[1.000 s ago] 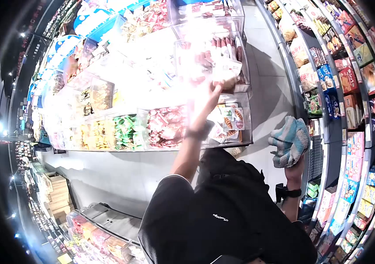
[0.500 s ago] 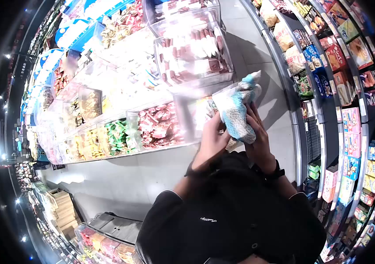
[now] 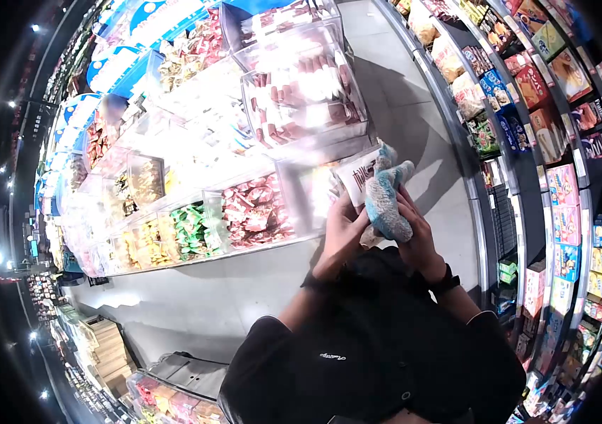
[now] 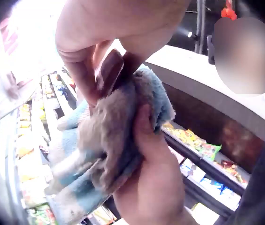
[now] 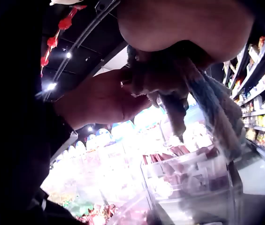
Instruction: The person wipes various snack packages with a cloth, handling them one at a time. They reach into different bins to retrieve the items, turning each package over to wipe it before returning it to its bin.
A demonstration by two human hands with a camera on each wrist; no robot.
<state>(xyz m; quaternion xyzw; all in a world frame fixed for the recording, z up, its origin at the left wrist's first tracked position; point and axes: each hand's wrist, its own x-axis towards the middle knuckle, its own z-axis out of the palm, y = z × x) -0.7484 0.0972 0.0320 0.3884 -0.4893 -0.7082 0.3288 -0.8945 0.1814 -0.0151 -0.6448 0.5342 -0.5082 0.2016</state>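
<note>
In the head view, my left hand [image 3: 343, 240] grips a small white card [image 3: 352, 179] with dark lettering by its near edge. A blue-and-white striped cloth [image 3: 385, 205] lies bunched against the card, gripped in my right hand [image 3: 417, 233]. The left wrist view has my left hand [image 4: 123, 28] at the top, its fingers right at the folds of the cloth [image 4: 106, 136]. There the right thumb [image 4: 144, 126] presses on the cloth from below. Strips of the cloth [image 5: 217, 112] hang down in the right wrist view.
Clear bins of wrapped sweets [image 3: 255, 205] stand left of my hands, with a taller bin of dark red packets [image 3: 301, 92] behind. Shelves of boxed snacks [image 3: 565, 212] line the right side. Grey floor [image 3: 428, 155] runs between. A person [image 4: 247, 56] stands beyond a counter [image 4: 170, 65].
My left hand came back from the bin with the white card and met the cloth in my right hand before my body. Over the last half second the cloth has shifted, showing the card's lettering.
</note>
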